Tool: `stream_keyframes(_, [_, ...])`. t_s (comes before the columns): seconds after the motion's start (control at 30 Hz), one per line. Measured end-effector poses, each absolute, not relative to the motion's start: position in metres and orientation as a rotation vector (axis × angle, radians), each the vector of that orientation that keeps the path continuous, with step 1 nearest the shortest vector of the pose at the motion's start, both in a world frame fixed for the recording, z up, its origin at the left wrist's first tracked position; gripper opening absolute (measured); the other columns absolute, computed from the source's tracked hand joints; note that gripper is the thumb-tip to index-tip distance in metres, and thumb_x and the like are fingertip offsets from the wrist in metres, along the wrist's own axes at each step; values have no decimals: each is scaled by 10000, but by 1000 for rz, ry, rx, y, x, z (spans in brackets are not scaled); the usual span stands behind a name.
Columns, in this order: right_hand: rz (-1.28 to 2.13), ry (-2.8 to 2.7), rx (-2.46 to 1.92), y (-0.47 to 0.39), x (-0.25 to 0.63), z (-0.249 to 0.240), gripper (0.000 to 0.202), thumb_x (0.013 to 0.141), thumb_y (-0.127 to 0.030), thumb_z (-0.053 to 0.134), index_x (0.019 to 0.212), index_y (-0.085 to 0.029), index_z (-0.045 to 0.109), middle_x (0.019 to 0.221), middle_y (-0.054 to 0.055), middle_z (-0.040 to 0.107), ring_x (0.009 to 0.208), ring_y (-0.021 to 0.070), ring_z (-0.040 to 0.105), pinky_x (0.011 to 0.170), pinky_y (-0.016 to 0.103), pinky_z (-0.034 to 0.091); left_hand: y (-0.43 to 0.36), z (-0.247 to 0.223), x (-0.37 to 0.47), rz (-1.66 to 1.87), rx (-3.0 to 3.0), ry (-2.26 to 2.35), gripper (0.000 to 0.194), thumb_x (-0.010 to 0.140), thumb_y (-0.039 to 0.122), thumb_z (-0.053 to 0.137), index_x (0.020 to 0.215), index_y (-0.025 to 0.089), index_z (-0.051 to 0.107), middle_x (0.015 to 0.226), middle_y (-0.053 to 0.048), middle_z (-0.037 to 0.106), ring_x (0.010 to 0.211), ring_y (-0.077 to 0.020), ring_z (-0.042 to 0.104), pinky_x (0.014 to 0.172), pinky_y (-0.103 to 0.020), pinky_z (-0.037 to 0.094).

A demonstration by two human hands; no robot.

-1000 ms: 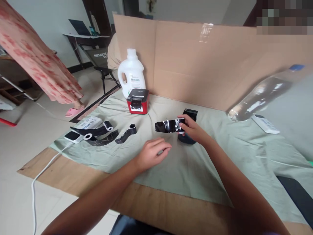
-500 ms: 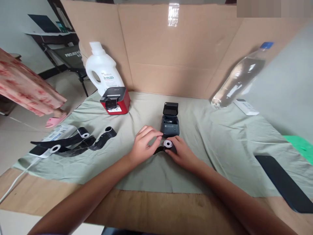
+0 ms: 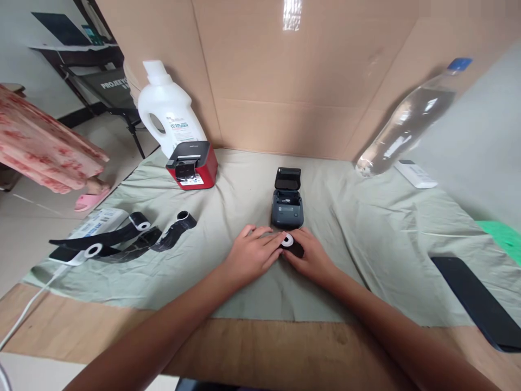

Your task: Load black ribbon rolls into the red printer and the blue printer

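Note:
A small black paper roll with a white core end [image 3: 287,239] is held low over the cloth, just in front of the portable printer. My right hand [image 3: 312,255] is closed around its right side, thumb below and fingers above. From the left, my left hand [image 3: 253,253] reaches in with its fingers pressed together against the roll's edge; its fingertips partly cover the roll. The dark portable printer [image 3: 287,209] stands on the cloth with its lid [image 3: 288,178] raised and its paper bay exposed.
A red label printer [image 3: 200,167] and a white jug [image 3: 171,108] stand back left. Unwound black rolls [image 3: 173,231] lie at left. A phone [image 3: 476,298] lies at right, a clear bottle [image 3: 407,127] leans behind. Cardboard [image 3: 277,81] closes the back. A person's skirt [image 3: 44,144] shows far left.
My left hand has moved right onto the roll, where its fingers were apart from it before. The black strip hanging off the roll's left is no longer visible. The view has shifted slightly.

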State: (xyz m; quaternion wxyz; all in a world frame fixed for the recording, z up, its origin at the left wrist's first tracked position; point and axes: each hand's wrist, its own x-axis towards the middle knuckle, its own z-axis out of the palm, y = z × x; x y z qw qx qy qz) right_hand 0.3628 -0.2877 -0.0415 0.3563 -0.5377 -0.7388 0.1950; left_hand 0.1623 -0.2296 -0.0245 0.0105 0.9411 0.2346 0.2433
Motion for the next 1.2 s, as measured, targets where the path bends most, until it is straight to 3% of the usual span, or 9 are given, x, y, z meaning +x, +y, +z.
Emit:
stream_keyframes(0.17, [467, -1782, -1434, -284, 369, -29, 326, 895, -275, 581, 1218, -241, 547, 1065, 89, 662, 940, 253, 630, 838, 425, 526, -233, -28, 162, 757, 2717, 915, 405, 980, 303, 484, 1370, 211, 545, 883, -48, 760, 789, -183, 662, 821, -346, 409])
stream_keyframes(0.33, [231, -1865, -1489, -246, 397, 9, 275, 879, -262, 573, 1152, -250, 609, 1045, 81, 682, 940, 266, 608, 844, 438, 506, -240, -32, 170, 785, 2169, 984, 571, 935, 329, 527, 1484, 220, 414, 844, -12, 723, 744, -162, 635, 749, -284, 472])
stream_keyframes(0.57, [148, -2094, -1775, -175, 401, 26, 321, 872, -159, 558, 1172, -198, 665, 1048, 84, 724, 964, 276, 577, 893, 417, 438, -222, -28, 192, 810, 1470, 825, 742, 910, 322, 565, 1560, 196, 230, 727, 48, 617, 570, -84, 546, 591, -201, 431])
stream_keyframes(0.9, [39, -2193, -2078, -161, 390, 23, 373, 895, -124, 497, 1216, -187, 675, 1150, 164, 657, 1075, 382, 528, 903, 497, 412, -207, -40, 212, 869, 1247, 808, 782, 859, 308, 631, 1539, 164, 273, 690, 67, 565, 512, -58, 477, 525, -182, 397])
stream_keyframes(1.2, [158, -2056, -2011, -157, 391, 19, 361, 909, -84, 490, 1223, -137, 659, 1200, 166, 573, 1099, 318, 547, 966, 438, 446, -210, -46, 212, 828, 1285, 820, 730, 872, 327, 618, 1526, 196, 320, 700, 52, 536, 545, -68, 444, 520, -182, 380])
